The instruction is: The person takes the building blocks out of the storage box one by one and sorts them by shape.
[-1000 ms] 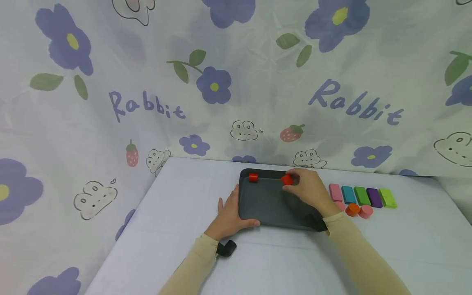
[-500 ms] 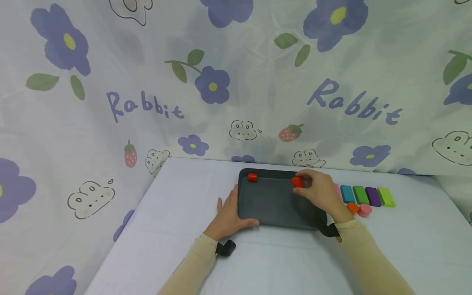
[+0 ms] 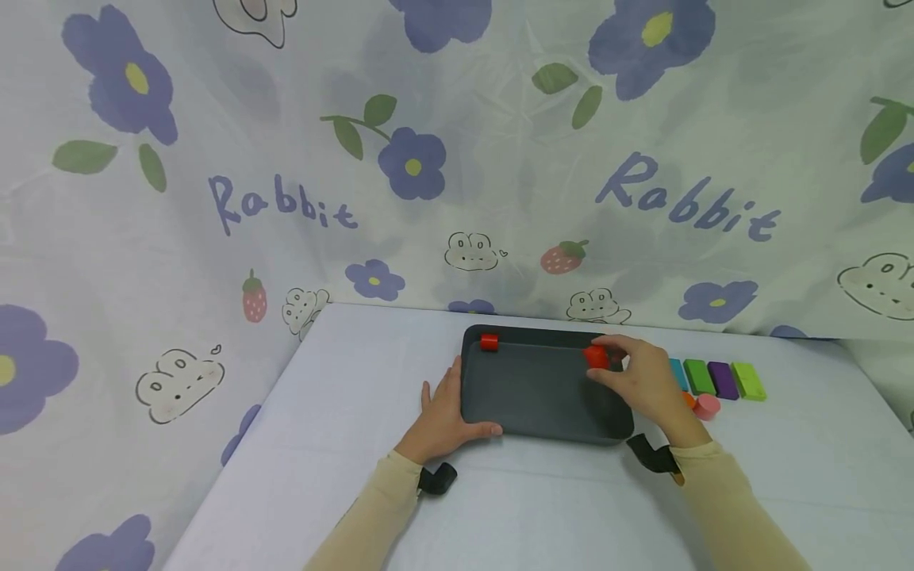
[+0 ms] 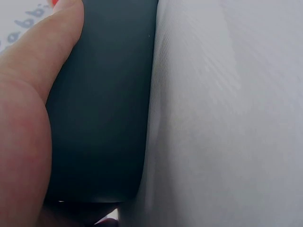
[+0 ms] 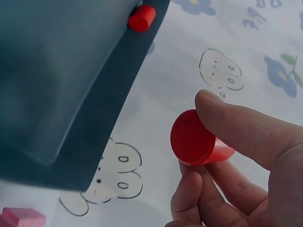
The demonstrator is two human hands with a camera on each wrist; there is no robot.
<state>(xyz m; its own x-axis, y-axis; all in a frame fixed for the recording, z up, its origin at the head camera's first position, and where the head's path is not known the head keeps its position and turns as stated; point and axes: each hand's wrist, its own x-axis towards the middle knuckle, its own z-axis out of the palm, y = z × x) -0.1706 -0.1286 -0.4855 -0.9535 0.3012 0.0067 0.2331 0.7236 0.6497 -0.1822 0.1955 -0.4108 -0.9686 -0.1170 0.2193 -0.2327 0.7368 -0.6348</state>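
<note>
My right hand pinches a red cylinder between thumb and fingertips, above the right end of a dark grey tray. In the right wrist view, the round end face of this cylinder points toward the tray. A second red cylinder lies on its side in the tray's far left corner. My left hand rests at the tray's near left corner, its straight fingers along the left side and its thumb over the front rim. The left wrist view has the thumb lying against the tray's dark wall.
Right of the tray stands a row of coloured blocks: blue, green, purple and lime. In front of them are an orange cylinder and a pink cylinder. A pink block shows in the right wrist view. A patterned curtain hangs behind.
My right hand has carried the red cylinder rightward across the tray, from right of its middle to its right end, now covering the pink block. The left hand and tray have stayed put.
</note>
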